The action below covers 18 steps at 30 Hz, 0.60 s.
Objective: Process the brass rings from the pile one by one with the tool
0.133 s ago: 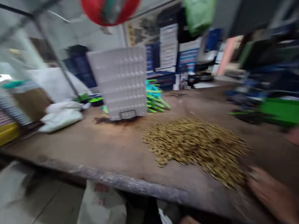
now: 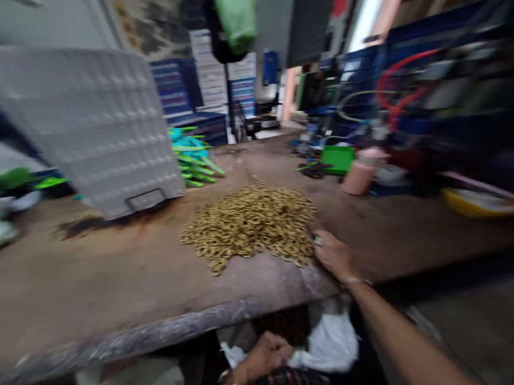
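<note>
A heap of small brass rings (image 2: 252,222) lies on the worn wooden table (image 2: 115,280). My right hand (image 2: 332,254) rests on the table at the heap's right edge, knuckles up, fingers curled toward the rings; what they hold, if anything, is hidden. My left hand (image 2: 263,356) is below the table edge, near my lap, with its fingers closed on the rim of a white plastic bag (image 2: 329,341). The frame is blurred by head motion.
A white moulded tray (image 2: 94,129) leans upright at the back left. Green and teal plastic strips (image 2: 192,155) lie behind the heap. A green box (image 2: 338,158) and a pink bottle (image 2: 361,172) stand at the right, before blue machinery.
The view has swung to the right, so the heap and the tray sit further left in frame. My right hand and forearm now show fully at the heap's edge, and my left hand has come into view.
</note>
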### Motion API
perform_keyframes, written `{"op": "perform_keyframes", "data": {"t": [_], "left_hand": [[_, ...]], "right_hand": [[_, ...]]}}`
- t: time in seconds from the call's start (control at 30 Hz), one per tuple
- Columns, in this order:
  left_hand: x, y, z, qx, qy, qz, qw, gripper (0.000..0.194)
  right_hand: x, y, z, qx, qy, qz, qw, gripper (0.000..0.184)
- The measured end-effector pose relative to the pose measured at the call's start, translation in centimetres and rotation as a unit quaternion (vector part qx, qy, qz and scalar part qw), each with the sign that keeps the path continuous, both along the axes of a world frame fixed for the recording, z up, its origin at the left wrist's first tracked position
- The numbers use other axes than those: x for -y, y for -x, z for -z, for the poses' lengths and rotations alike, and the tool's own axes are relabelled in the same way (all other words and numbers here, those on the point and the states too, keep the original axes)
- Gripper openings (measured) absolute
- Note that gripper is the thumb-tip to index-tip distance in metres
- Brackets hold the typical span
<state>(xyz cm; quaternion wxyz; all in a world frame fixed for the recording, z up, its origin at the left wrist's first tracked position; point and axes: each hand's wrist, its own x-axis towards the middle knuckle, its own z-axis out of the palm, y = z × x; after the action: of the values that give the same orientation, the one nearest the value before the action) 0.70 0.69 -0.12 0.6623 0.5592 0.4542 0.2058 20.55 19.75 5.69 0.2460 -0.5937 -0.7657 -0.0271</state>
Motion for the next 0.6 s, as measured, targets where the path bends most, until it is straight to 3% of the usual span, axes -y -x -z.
{"op": "perform_keyframes", "data": {"t": [0.07,0.2,0.37,0.43,0.5,0.6], "left_hand": [[-0.7,0.1,-0.5,0.0,0.005,0.042,0.999,0.046],[-1.1,0.8,-3.8,-0.032,-0.02,0.084,0.996,0.043],[-0.3,1.9,-8.9,-0.053,-0.026,0.04,0.997,0.033],[-0.3,3.1,-9.5,-0.064,-0.056,-0.042,0.995,0.035],[-0.9,4.9,-9.3,-0.092,-0.1,-0.186,0.973,0.037],[-3.3,8.7,-8.1,-0.175,-0.186,-0.406,0.878,0.044]], "right_hand": [[1.3,-2.0,-0.1,0.013,0.042,0.043,0.998,0.022],[1.8,-1.0,-0.7,0.027,0.092,0.066,0.993,0.026],[2.3,0.2,-1.1,0.048,0.127,0.069,0.988,0.026],[2.3,0.4,-1.0,0.046,0.133,0.063,0.988,0.025],[2.1,0.7,-0.7,0.035,0.129,0.048,0.99,0.024],[1.4,1.5,0.1,-0.002,0.101,-0.018,0.995,0.02]]}}
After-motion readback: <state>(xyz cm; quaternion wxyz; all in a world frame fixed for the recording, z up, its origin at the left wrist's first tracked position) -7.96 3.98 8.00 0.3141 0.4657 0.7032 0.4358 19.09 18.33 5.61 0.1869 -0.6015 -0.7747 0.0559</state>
